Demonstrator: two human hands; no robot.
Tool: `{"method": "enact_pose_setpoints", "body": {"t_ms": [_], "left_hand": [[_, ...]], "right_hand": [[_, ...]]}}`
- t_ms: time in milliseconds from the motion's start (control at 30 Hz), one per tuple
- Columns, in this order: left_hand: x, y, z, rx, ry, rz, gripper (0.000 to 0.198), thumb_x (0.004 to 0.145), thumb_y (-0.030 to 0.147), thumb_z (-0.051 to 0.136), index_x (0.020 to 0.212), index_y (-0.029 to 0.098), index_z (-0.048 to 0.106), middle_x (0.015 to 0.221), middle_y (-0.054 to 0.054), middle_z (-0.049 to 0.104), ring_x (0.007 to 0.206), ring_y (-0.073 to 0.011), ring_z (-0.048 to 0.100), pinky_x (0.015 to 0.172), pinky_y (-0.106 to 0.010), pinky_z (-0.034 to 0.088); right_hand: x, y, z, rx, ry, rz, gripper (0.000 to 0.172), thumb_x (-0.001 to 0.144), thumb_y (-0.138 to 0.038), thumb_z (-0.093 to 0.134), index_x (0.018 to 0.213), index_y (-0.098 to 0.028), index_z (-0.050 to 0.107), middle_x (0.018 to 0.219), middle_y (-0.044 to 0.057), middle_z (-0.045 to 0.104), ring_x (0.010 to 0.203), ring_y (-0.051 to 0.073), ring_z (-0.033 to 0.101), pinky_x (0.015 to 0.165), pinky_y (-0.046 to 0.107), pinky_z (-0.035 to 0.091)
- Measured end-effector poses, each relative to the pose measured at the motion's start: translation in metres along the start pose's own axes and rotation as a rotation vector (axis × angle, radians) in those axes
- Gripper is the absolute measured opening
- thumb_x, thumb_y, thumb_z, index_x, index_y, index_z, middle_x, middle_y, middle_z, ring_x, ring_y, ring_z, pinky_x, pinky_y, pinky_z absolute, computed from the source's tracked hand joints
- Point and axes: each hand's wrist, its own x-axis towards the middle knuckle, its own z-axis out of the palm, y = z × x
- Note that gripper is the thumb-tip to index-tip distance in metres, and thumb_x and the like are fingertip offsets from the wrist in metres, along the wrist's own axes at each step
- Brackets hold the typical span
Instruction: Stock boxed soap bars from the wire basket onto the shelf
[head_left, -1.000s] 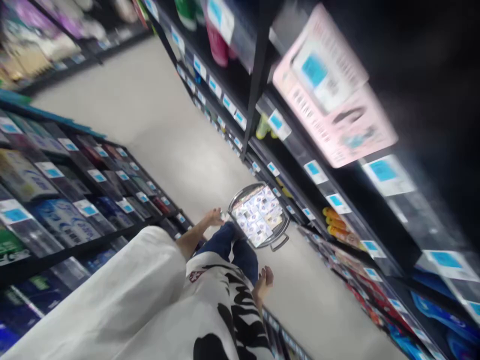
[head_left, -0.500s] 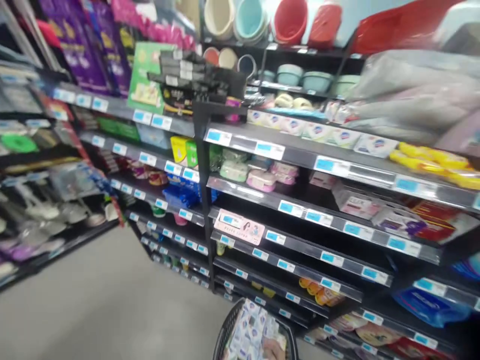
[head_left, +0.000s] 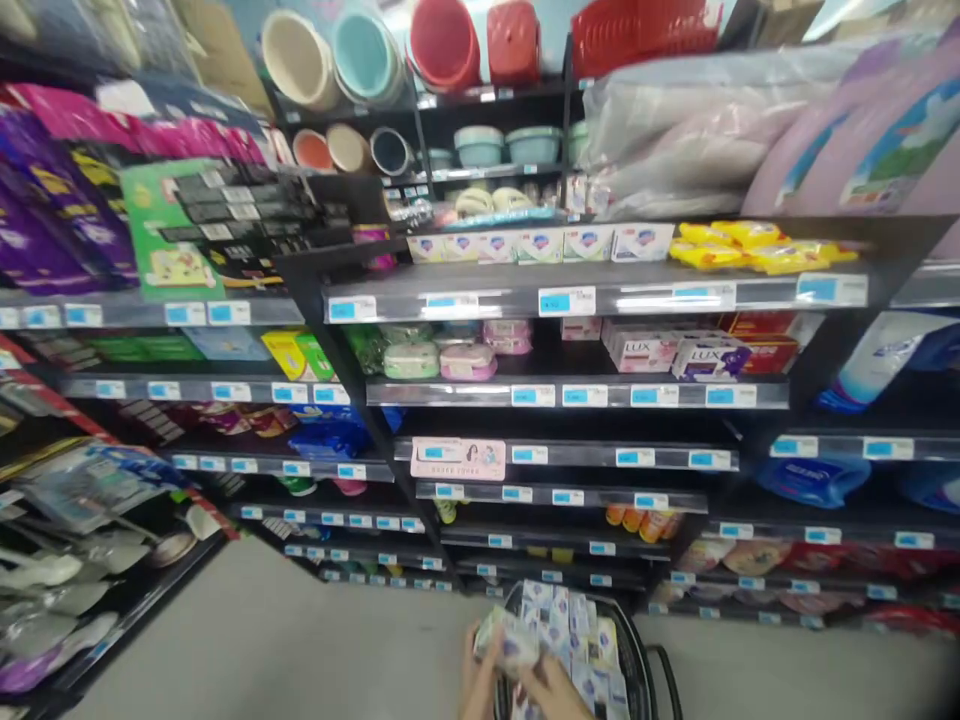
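Note:
My left hand (head_left: 482, 672) is at the bottom of the view, its fingers closed around the near side of some small soap boxes (head_left: 507, 638), pale green and white and blurred. From the right, my right hand (head_left: 553, 688) grips the same boxes, its fingertips against their lower edge. The boxes are held above the left side of a black shopping basket (head_left: 639, 655). Many white and blue soap boxes (head_left: 579, 632) fill the basket in rows. How many boxes I hold is too blurred to tell.
Ahead stands a black shelf unit with a row of soap boxes (head_left: 540, 245) on its top shelf, yellow packs (head_left: 750, 247) beside them and Lux boxes (head_left: 645, 350) below. Pink soap cases (head_left: 466, 361) sit left of those. Kitchen utensils (head_left: 67, 575) hang at the left.
The view has swung to the left shelves less and now faces the soap shelf squarely. Both hands have come up with soap boxes between them; before, one hand was in the basket.

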Motion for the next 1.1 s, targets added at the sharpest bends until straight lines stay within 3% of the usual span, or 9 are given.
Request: {"method": "enact_pose_setpoints", "body": {"t_ms": [67, 167, 333, 567, 733, 900, 1000, 1100], "left_hand": [[-0.013, 0.004, 0.001, -0.029, -0.135, 0.069, 0.062, 0.060, 0.079, 0.085, 0.090, 0.029, 0.067, 0.093, -0.006, 0.078, 0.100, -0.0347, 0.080, 0.088, -0.049, 0.066], [-0.026, 0.016, 0.008, 0.070, -0.179, 0.164, 0.060, 0.068, 0.076, 0.083, 0.086, 0.021, 0.066, 0.092, -0.005, 0.073, 0.094, -0.0267, 0.075, 0.086, -0.041, 0.065], [-0.032, 0.003, 0.010, 0.237, -0.280, 0.125, 0.064, 0.075, 0.081, 0.073, 0.091, 0.020, 0.065, 0.086, -0.007, 0.074, 0.084, -0.0248, 0.073, 0.084, -0.040, 0.061], [-0.044, -0.018, -0.002, 0.295, -0.258, 0.171, 0.058, 0.086, 0.075, 0.066, 0.104, 0.020, 0.065, 0.089, -0.008, 0.074, 0.086, -0.0243, 0.074, 0.083, -0.040, 0.060], [-0.049, -0.014, -0.014, 0.349, -0.214, 0.199, 0.048, 0.084, 0.066, 0.073, 0.094, 0.021, 0.060, 0.083, -0.003, 0.070, 0.080, -0.0210, 0.071, 0.077, -0.034, 0.057], [-0.063, 0.000, -0.014, 0.660, -0.185, 0.439, 0.036, 0.085, 0.051, 0.077, 0.083, 0.023, 0.054, 0.078, 0.001, 0.062, 0.074, -0.0179, 0.061, 0.074, -0.030, 0.050], [-0.073, 0.008, -0.002, 0.856, -0.376, 0.603, 0.035, 0.082, 0.045, 0.082, 0.084, 0.023, 0.055, 0.082, 0.001, 0.059, 0.075, -0.0181, 0.058, 0.072, -0.031, 0.049], [-0.081, 0.008, 0.014, 1.040, -0.625, 0.715, 0.023, 0.090, 0.039, 0.076, 0.089, 0.023, 0.060, 0.093, -0.003, 0.065, 0.085, -0.0213, 0.062, 0.079, -0.033, 0.051]], "right_hand": [[-0.007, -0.015, -0.002, 0.062, 0.065, 0.044, 0.052, 0.075, -0.083, 0.063, 0.078, -0.032, 0.073, 0.069, 0.004, 0.070, 0.067, 0.032, 0.070, 0.062, 0.049, 0.059], [-0.008, -0.036, -0.017, 0.082, 0.242, 0.046, 0.070, 0.071, -0.095, 0.055, 0.067, -0.025, 0.065, 0.062, 0.006, 0.065, 0.060, 0.026, 0.062, 0.064, 0.043, 0.055], [-0.001, -0.023, -0.044, 0.096, 0.303, 0.105, 0.072, 0.076, -0.096, 0.051, 0.071, -0.025, 0.062, 0.060, 0.003, 0.062, 0.064, 0.022, 0.059, 0.072, 0.037, 0.053], [-0.011, -0.004, -0.039, 0.166, 0.265, 0.167, 0.066, 0.079, -0.089, 0.060, 0.078, -0.023, 0.065, 0.061, 0.004, 0.065, 0.061, 0.023, 0.060, 0.064, 0.037, 0.051], [-0.003, 0.002, -0.033, 0.250, 0.212, 0.240, 0.057, 0.073, -0.075, 0.078, 0.094, -0.023, 0.071, 0.083, 0.005, 0.073, 0.067, 0.022, 0.067, 0.058, 0.033, 0.051], [0.000, 0.002, -0.024, 0.423, 0.088, 0.370, 0.060, 0.080, -0.078, 0.068, 0.097, -0.021, 0.074, 0.092, 0.010, 0.077, 0.082, 0.026, 0.072, 0.070, 0.038, 0.061], [-0.004, -0.003, -0.018, 0.495, 0.077, 0.426, 0.062, 0.089, -0.079, 0.058, 0.102, -0.020, 0.075, 0.103, 0.011, 0.078, 0.097, 0.028, 0.072, 0.081, 0.041, 0.063], [-0.012, -0.009, -0.020, 0.463, 0.138, 0.394, 0.046, 0.099, -0.061, 0.061, 0.118, -0.021, 0.072, 0.124, 0.011, 0.073, 0.110, 0.026, 0.070, 0.094, 0.044, 0.061]]}}
